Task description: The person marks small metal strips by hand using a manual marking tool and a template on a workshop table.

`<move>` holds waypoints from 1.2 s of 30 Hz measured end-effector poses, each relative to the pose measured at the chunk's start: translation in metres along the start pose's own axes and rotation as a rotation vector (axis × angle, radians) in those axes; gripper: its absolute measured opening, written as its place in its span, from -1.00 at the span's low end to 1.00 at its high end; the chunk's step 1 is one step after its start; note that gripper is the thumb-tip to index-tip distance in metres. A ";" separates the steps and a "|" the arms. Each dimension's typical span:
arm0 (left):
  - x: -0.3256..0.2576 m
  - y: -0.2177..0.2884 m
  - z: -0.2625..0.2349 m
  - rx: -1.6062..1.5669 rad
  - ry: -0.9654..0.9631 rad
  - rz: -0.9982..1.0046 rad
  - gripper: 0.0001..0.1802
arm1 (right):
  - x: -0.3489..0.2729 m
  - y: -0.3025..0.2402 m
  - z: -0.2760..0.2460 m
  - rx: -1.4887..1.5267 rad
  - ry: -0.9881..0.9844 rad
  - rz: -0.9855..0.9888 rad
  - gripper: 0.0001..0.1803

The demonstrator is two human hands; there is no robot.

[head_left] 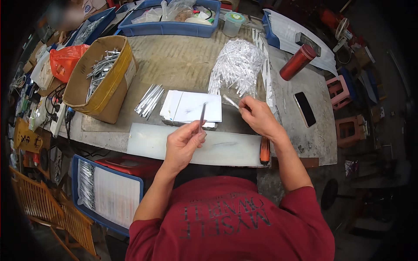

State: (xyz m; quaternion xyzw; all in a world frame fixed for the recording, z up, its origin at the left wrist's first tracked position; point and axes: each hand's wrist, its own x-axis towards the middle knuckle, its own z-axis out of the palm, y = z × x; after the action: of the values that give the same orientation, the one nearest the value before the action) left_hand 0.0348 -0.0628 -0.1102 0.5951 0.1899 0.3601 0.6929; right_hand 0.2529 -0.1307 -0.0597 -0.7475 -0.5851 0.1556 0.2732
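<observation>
My left hand (185, 142) is closed in a pinch on a thin dark metal strip (203, 114), which points up and away over a stack of white paper (177, 104). Between the fingertips of my right hand (260, 116) is one end of a narrow whitish strip (230, 102), slanting toward the far left. Just beyond that hand lies a heap of similar shiny white strips (237, 67). A small bundle of thin metal pieces (150, 101) rests left of the paper. Beneath my left hand runs a long pale board (148, 141) along the near table edge.
A cardboard box (114, 93) of metal rods stands left. At the back are a blue tray (170, 29) and a lidded tub (233, 24). A red cylinder (298, 62), a phone (305, 108) and an orange-black handle (264, 151) lie right. A blue-rimmed tray (115, 191) sits below left.
</observation>
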 end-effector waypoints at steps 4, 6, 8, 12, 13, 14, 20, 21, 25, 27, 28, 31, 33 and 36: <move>0.013 0.014 -0.002 0.426 0.010 0.160 -0.77 | -0.016 -0.013 -0.011 0.103 -0.056 -0.150 -0.88; 0.020 0.022 0.002 0.481 -0.011 0.200 -0.78 | -0.020 -0.019 -0.016 0.103 -0.100 -0.216 -0.87; 0.026 0.031 0.006 0.577 -0.067 0.283 -0.82 | -0.022 -0.025 -0.019 0.102 -0.232 -0.279 -0.87; 0.023 0.027 0.011 0.382 -0.241 -0.003 -0.80 | -0.024 -0.033 -0.018 0.159 -0.271 -0.346 -0.87; 0.021 0.025 0.012 0.381 -0.243 -0.005 -0.80 | -0.026 -0.035 -0.018 0.263 -0.227 -0.241 -0.87; 0.018 0.023 0.013 0.232 -0.234 -0.138 -0.79 | -0.027 -0.037 -0.015 0.367 -0.183 -0.136 -0.88; 0.000 -0.004 0.018 -0.113 -0.093 -0.347 -0.77 | -0.039 -0.029 0.031 0.975 0.113 0.140 -0.88; -0.003 -0.008 0.020 -0.165 -0.056 -0.317 -0.77 | -0.041 -0.025 0.041 0.977 0.111 0.142 -0.88; -0.009 -0.017 0.025 -0.251 0.026 -0.285 -0.75 | -0.051 -0.020 0.064 0.791 0.096 0.064 -0.83; -0.010 -0.020 0.027 -0.264 0.023 -0.286 -0.74 | -0.052 -0.020 0.068 0.780 0.029 0.113 -0.79; -0.011 -0.021 0.028 -0.279 0.021 -0.282 -0.73 | -0.051 -0.020 0.069 0.772 0.045 0.111 -0.75; -0.013 -0.022 0.028 -0.299 -0.005 -0.280 -0.69 | -0.049 -0.022 0.066 0.661 0.022 0.118 -0.76; -0.014 -0.024 0.028 -0.308 -0.025 -0.294 -0.67 | -0.049 -0.022 0.067 0.682 0.028 0.117 -0.77; -0.015 -0.023 0.030 -0.343 -0.039 -0.315 -0.63 | -0.050 -0.019 0.069 0.701 0.035 0.112 -0.78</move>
State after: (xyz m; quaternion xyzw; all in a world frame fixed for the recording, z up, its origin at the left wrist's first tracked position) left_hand 0.0513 -0.0949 -0.1280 0.4386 0.2028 0.2630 0.8350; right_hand 0.1862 -0.1596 -0.1081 -0.6416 -0.4497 0.3490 0.5142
